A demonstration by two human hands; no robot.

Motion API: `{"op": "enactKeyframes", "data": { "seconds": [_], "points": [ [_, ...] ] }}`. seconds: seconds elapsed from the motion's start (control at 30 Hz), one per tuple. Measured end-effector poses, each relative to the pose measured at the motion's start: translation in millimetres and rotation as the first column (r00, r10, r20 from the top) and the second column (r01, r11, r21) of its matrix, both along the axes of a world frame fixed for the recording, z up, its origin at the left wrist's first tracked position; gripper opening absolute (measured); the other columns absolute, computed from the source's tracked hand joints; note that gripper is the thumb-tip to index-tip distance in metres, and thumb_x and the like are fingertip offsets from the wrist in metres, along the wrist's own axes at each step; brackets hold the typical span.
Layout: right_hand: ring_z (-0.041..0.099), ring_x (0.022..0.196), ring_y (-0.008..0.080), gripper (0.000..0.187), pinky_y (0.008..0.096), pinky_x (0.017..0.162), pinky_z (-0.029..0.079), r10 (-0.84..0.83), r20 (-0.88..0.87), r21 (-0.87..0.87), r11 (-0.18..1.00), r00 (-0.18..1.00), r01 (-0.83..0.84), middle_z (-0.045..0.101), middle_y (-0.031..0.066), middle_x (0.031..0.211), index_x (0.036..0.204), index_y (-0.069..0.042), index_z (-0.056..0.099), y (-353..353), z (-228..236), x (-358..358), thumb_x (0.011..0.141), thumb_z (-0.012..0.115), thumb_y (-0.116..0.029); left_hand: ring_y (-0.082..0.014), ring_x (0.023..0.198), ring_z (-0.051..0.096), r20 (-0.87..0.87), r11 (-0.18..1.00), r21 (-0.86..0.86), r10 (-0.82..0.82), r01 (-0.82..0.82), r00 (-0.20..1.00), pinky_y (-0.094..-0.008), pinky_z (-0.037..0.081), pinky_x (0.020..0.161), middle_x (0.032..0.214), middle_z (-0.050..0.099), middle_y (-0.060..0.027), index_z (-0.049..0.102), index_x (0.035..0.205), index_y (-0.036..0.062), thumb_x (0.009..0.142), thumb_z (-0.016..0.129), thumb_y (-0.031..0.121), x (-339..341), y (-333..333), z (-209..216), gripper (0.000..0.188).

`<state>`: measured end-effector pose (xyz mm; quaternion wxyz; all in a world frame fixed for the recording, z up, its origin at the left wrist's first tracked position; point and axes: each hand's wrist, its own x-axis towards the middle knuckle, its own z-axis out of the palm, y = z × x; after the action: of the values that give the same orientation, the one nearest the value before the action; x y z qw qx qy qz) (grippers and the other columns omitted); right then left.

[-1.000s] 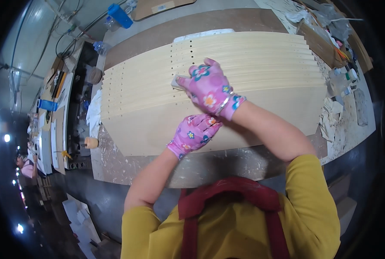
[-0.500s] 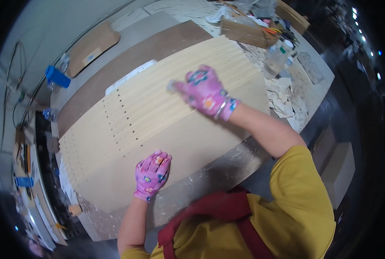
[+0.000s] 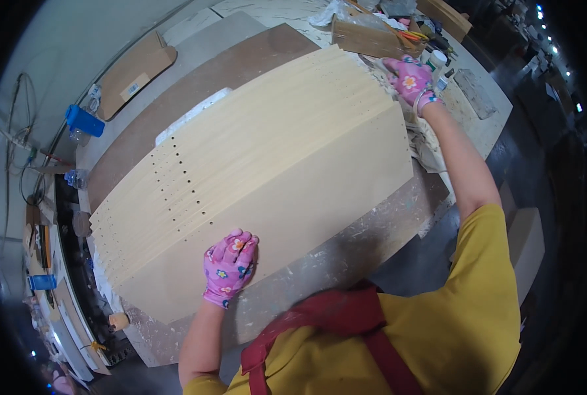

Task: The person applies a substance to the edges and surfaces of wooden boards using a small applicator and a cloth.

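Note:
A pale wood-grained board (image 3: 260, 125) with rows of small dark holes lies across the worktable. Along its near side runs a plain beige strip (image 3: 320, 197). My left hand (image 3: 231, 266), in a pink flowered glove, rests on this strip with its fingers curled and nothing showing in them. My right hand (image 3: 412, 82), gloved alike, reaches past the board's far right edge, among the bottles. Its fingers look closed, but what they hold is hidden. A white-capped bottle (image 3: 437, 59) stands just beyond it. A crumpled cloth (image 3: 426, 148) lies under the right wrist.
A cardboard box (image 3: 366, 38) full of odds and ends stands at the back right. A blue pitcher-like container (image 3: 84, 120) and a brown cardboard piece (image 3: 135, 76) are at the far left. Larger brown and grey panels (image 3: 240, 62) lie beyond the board.
My right hand has moved right, from the middle of the board to the bottles beside it. The small whitish thing at its fingertips is now out of sight. My left hand has barely moved.

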<state>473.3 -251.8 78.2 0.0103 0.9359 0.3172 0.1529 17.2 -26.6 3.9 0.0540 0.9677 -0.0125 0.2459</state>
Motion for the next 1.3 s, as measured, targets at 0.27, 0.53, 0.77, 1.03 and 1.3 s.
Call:
{"op": "enactKeyframes", "data": {
  "seconds": [0.27,0.53,0.77,1.03,1.3],
  "points": [
    [0.063,0.082,0.0295,0.039,0.0404,0.074,0.05,0.526,-0.054,0.321,0.814,0.849,-0.484,0.063,0.0118,0.095,0.121,-0.017,0.062,25,-25,-81,0.083,0.061,-0.025,-0.0194,0.096,0.065,0.023,1.0,0.024,-0.002,0.001,1.0,-0.0346,0.054,0.071,0.1,0.065,0.0005,0.069,0.094,0.0171,0.074,0.071,0.01,-3,1,1,0.022],
    [0.06,0.072,0.0269,0.031,0.04,0.076,0.046,0.521,0.03,0.048,0.852,0.853,-0.522,0.06,0.0077,0.08,0.111,-0.02,0.068,18,2,-100,0.081,0.063,-0.021,-0.0178,0.099,0.064,0.034,0.998,0.055,0.016,-0.018,0.999,-0.0341,0.053,0.07,0.1,0.066,0.002,0.069,0.094,0.0176,0.075,0.07,0.011,-5,2,-5,0.02],
    [0.058,0.068,0.0191,0.026,0.0355,0.058,0.044,0.476,0.061,0.158,0.863,0.877,-0.479,0.057,0.0031,0.074,0.105,-0.019,0.07,-7,11,-65,0.079,0.068,-0.015,-0.0182,0.096,0.065,0.047,1.0,0.02,-0.002,0.001,0.999,-0.0333,0.053,0.067,0.097,0.066,0.0014,0.068,0.094,0.0181,0.074,0.071,0.01,-2,3,-7,0.022],
    [0.062,0.074,0.025,0.021,0.0404,0.079,0.046,0.183,0.033,-0.083,0.98,0.983,-0.18,0.06,0.0056,0.07,0.097,-0.014,0.067,-16,22,-53,0.077,0.065,-0.021,-0.0182,0.093,0.066,0.06,1.0,0.029,0.0,-0.002,0.998,-0.0336,0.054,0.066,0.096,0.066,0.0014,0.068,0.092,0.0182,0.074,0.072,0.009,-2,5,-4,0.02],
    [0.06,0.104,0.0265,0.046,0.0345,0.094,0.045,0.384,-0.036,0.588,0.755,0.923,-0.291,0.062,0.0107,0.11,0.134,-0.013,0.053,12,14,-83,0.088,0.056,-0.012,-0.0184,0.092,0.066,0.027,0.997,0.074,-0.007,0.005,1.0,-0.0332,0.052,0.063,0.096,0.066,0.0006,0.068,0.094,0.0173,0.075,0.072,0.009,1,1,-1,0.021]
  ]
}}
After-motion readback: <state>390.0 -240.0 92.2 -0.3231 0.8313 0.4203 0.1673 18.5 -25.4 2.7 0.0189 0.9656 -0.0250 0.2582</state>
